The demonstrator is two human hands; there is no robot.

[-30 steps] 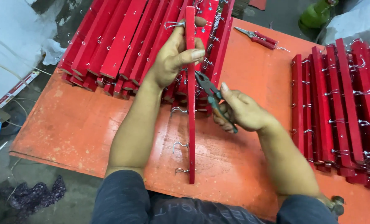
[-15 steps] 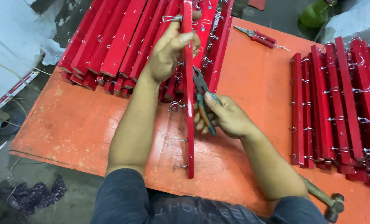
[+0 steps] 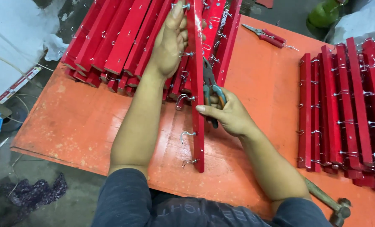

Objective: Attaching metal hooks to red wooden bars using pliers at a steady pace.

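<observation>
From the head view I see my left hand [image 3: 170, 42] stretched forward, fingers wrapped around the upper part of a red wooden slat [image 3: 197, 96] that stands on its edge on the orange table [image 3: 82, 122], its near end by my chest and small metal hooks [image 3: 186, 135] sticking out to its left. My right hand [image 3: 229, 114] sits just right of the slat, closed around a pair of pliers [image 3: 210, 90] whose nose points up along the wood; I think the tips touch it, though the slat hides them. Behind lies a pile of red slats [image 3: 120, 38], another stack [image 3: 347, 105] to the right, spare red-handled pliers [image 3: 269, 37] beyond, and a hammer [image 3: 328, 201] by my right elbow.
</observation>
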